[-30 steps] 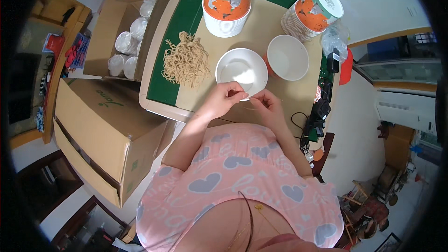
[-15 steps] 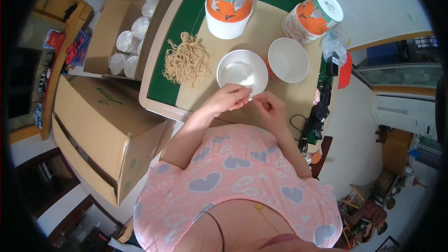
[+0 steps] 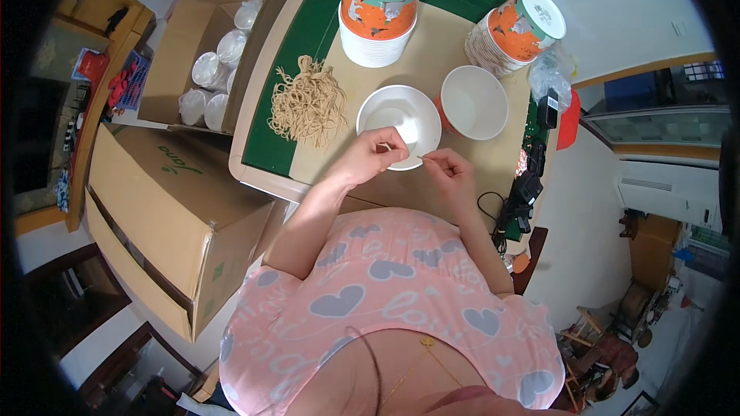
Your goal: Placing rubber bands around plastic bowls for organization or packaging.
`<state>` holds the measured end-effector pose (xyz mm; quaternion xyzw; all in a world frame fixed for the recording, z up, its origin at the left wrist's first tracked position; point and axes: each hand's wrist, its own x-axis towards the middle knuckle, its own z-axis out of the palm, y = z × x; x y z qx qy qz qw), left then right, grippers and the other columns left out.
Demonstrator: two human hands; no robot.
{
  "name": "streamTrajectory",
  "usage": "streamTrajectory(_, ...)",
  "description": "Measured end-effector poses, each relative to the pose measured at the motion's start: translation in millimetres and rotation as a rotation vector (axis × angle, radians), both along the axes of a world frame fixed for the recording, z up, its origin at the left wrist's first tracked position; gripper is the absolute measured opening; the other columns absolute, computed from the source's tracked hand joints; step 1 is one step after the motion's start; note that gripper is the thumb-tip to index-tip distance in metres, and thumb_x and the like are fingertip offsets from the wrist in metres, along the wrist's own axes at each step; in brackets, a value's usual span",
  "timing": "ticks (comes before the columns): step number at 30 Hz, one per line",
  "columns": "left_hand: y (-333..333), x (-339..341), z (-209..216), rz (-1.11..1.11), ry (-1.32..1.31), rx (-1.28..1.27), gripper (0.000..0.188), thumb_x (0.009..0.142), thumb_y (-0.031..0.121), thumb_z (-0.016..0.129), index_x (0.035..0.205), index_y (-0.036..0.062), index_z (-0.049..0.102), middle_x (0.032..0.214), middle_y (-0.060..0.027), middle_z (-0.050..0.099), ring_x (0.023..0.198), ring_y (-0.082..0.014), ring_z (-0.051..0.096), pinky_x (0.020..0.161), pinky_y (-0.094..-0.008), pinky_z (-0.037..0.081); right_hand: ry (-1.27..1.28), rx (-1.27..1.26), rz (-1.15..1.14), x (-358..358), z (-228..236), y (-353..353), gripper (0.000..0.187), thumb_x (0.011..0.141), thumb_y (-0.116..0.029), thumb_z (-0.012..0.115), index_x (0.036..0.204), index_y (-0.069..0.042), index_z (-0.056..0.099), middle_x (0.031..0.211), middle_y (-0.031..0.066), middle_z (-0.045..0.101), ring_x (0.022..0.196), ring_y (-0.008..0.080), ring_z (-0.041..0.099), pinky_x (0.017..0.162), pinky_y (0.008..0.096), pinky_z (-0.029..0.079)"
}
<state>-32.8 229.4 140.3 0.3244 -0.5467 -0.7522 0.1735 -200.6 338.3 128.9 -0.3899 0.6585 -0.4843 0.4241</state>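
Observation:
Over the near rim of a white paper tub (image 3: 384,114), my left hand (image 3: 371,156) is closed in a pinch, thumb against fingertips. Just to its right, my right hand (image 3: 451,172) is pinched too, with a tiny pale tip at its fingers. What either pinch holds is too small to make out. The fingertips of the two hands are a little apart. A second open paper tub (image 3: 479,104), orange outside, tilts against the right of the first. To the left lies a loose pile of tan strings (image 3: 307,102).
At the table's far side stand an upturned stack of orange and white tubs (image 3: 379,11) and a tilted stack (image 3: 518,29). Black cables and adapters (image 3: 526,189) line the right edge. On the left are an open carton (image 3: 171,77) of wrapped cups and a big cardboard box (image 3: 173,185).
My hands, close together at the fingertips before, have drawn slightly apart. The left hand has lifted and turned a bit; the tubs and strings stay put.

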Motion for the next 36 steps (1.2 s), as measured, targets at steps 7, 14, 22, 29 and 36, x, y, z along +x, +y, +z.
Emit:
streamTrajectory(7, 3.4, -14.4, -10.5, -0.116, -0.075, 0.291, 0.026, 0.091, 0.027, 0.053, 0.079, 0.0046, 0.061, 0.066, 0.0002, 0.053, 0.053, -0.0047, 0.042, 0.045, -0.0170, 0.032, 0.141, -0.102, 0.021, 4.7, -6.2, 0.2, 0.008, 0.083, -0.010, 0.064, 0.087, -0.003, 0.065, 0.061, -0.0062, 0.049, 0.053, 0.0004, 0.037, 0.047, 0.0188, 0.029)
streamTrajectory(14, -2.0, -18.1, -19.7, -0.103, -0.035, 0.262, 0.028, 0.091, 0.028, 0.053, 0.078, 0.0044, 0.060, 0.067, 0.0003, 0.053, 0.051, -0.0038, 0.041, 0.042, -0.0175, 0.029, 0.086, 0.070, 0.025, -2.8, -3.3, 1.0, 0.008, 0.082, -0.008, 0.064, 0.089, -0.003, 0.065, 0.066, -0.0014, 0.055, 0.055, 0.0022, 0.040, 0.049, 0.0185, 0.033)
streamTrajectory(22, -3.1, -25.1, -28.1, -0.169, -0.050, 0.349, 0.020, 0.088, 0.020, 0.056, 0.078, 0.0037, 0.061, 0.066, 0.0002, 0.053, 0.051, -0.0038, 0.042, 0.041, -0.0178, 0.028, 0.220, -0.061, 0.029, -5.0, -8.0, -0.8, 0.007, 0.082, -0.006, 0.064, 0.088, -0.003, 0.065, 0.067, -0.0004, 0.054, 0.057, 0.0024, 0.041, 0.050, 0.0189, 0.034)
streamTrajectory(29, -6.8, -28.9, -31.6, -0.151, -0.033, 0.317, 0.015, 0.086, 0.017, 0.058, 0.083, 0.0028, 0.062, 0.070, -0.0018, 0.057, 0.051, -0.0040, 0.041, 0.042, -0.0179, 0.028, 0.127, 0.010, 0.011, -14.5, -20.8, -1.6, 0.007, 0.081, -0.006, 0.064, 0.088, -0.003, 0.065, 0.062, -0.0040, 0.048, 0.054, 0.0021, 0.036, 0.047, 0.0198, 0.029)
streamTrajectory(36, -7.4, -31.9, -34.9, -0.223, -0.014, 0.465, 0.021, 0.088, 0.021, 0.056, 0.083, 0.0010, 0.062, 0.072, -0.0038, 0.058, 0.050, -0.0049, 0.040, 0.040, -0.0194, 0.026, 0.092, 0.003, 0.014, -18.1, -20.4, -2.4, 0.007, 0.082, -0.005, 0.064, 0.088, -0.003, 0.064, 0.068, -0.0042, 0.052, 0.055, 0.0017, 0.037, 0.048, 0.0188, 0.029)
